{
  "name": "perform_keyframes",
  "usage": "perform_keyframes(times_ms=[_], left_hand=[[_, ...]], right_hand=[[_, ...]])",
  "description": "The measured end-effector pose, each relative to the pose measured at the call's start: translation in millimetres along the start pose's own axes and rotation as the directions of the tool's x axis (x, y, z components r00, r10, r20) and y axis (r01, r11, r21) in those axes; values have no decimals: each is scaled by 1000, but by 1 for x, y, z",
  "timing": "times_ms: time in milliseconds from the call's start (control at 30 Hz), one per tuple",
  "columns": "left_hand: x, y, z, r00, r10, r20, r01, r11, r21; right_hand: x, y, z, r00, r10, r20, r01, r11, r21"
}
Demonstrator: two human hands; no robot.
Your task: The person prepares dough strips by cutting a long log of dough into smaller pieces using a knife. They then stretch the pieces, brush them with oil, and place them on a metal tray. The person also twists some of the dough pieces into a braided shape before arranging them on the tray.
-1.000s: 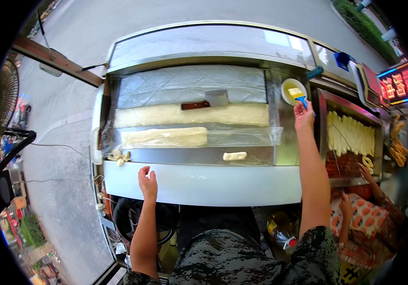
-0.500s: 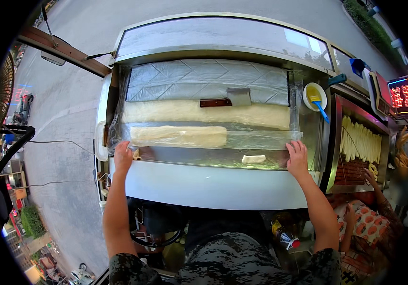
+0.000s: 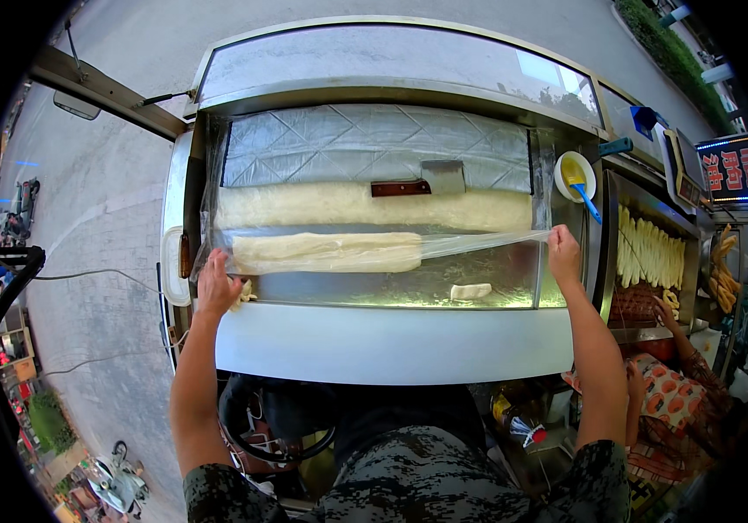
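Observation:
A clear plastic film (image 3: 478, 243) stretches across the metal worktop, over a long strip of pale dough (image 3: 326, 253). My right hand (image 3: 564, 254) is closed on the film's right end, lifted and gathered into a narrow band. At the film's left end, my left hand (image 3: 219, 283) has its fingers on the film's edge, thumb held out to the side. Beside that thumb lie small dough scraps (image 3: 245, 294). A short dough piece (image 3: 470, 291) rests on the worktop's near part, left of my right hand. Farther back lies a wider dough slab (image 3: 304, 209).
A cleaver (image 3: 422, 181) lies across the far slab and the quilted cover (image 3: 321, 148). A white bowl (image 3: 559, 180) with yellow liquid and a blue brush (image 3: 586, 199) stands at right. Beyond it, a tray (image 3: 607, 261) holds dough strips near another person's hand (image 3: 666, 312).
My right hand has moved right and away from me, lifting the film's right end into a tight band. My left hand has shifted slightly left. More bare worktop shows below the film.

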State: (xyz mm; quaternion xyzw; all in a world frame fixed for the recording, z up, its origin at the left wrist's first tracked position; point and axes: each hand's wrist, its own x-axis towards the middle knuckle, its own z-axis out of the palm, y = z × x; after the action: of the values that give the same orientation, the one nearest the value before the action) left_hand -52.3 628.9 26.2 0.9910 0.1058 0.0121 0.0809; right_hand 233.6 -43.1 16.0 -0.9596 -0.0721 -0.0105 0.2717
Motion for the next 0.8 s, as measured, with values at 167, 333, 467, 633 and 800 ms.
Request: perform_keyframes(times_ms=[167, 333, 467, 633, 800], left_hand=[[6, -18, 15, 997, 51, -63, -45, 994, 99], [54, -21, -15, 991, 67, -116, -55, 993, 106], [134, -14, -29, 994, 55, -94, -32, 972, 232], [162, 16, -15, 852, 191, -487, -71, 965, 254], [111, 81, 25, 973, 196, -125, -228, 913, -339]], right_hand=[[22, -9, -2, 997, 55, 53, -53, 998, -38], [38, -16, -3, 996, 91, 17, -91, 996, -15], [60, -1, -1, 993, 99, -58, -106, 986, -129], [39, -104, 37, 930, -290, -224, 270, 956, -117], [-9, -151, 98, 910, -398, 114, 387, 916, 107]])
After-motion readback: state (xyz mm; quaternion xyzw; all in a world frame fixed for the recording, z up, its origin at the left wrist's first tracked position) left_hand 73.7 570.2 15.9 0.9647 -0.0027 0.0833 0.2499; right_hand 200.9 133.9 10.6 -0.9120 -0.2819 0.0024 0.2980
